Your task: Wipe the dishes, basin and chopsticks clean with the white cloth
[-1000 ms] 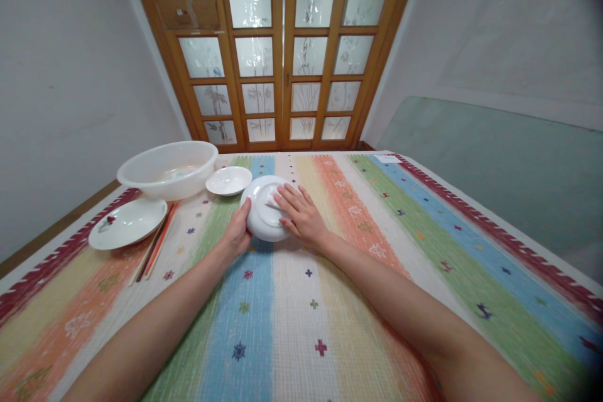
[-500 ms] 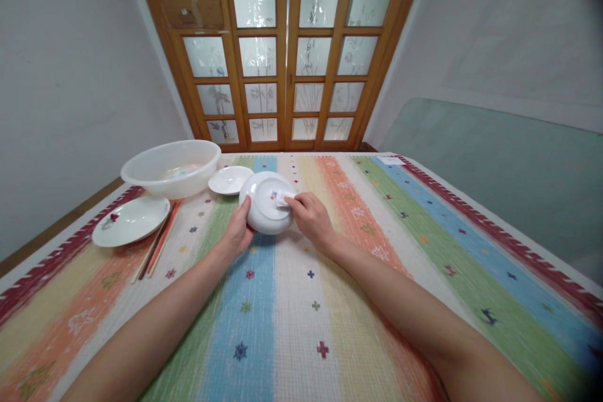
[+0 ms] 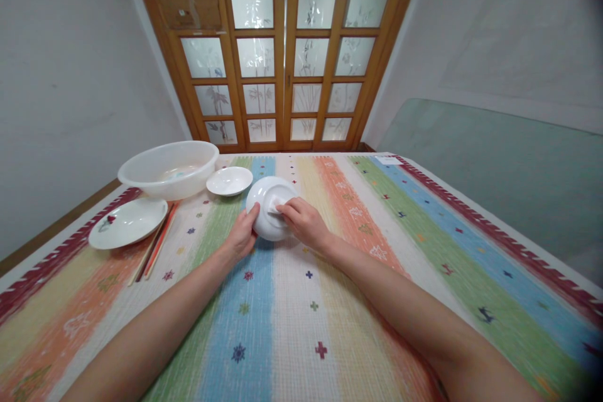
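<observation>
A white plate [image 3: 266,223] is held above the table with its underside and raised foot ring facing me. My left hand [image 3: 244,232] grips its left edge, thumb on the underside and fingers behind. My right hand [image 3: 305,220] pinches a small white wipe [image 3: 274,208], cloth or paper, I cannot tell which, pressed against the middle of the plate's underside. The printed mark there is now covered by the wipe and fingers.
A large translucent white basin [image 3: 164,185] stands at the back left. Beside it are a small white dish [image 3: 230,181], a plate with a red flower [image 3: 136,223] and several chopsticks [image 3: 153,251]. A striped tablecloth [image 3: 292,320] covers the table. A white paper slip [image 3: 389,161] lies at the far right.
My right hand with the wipe has shifted left, from the plate's right side to the middle of its underside. The plate has moved slightly right and down in view.
</observation>
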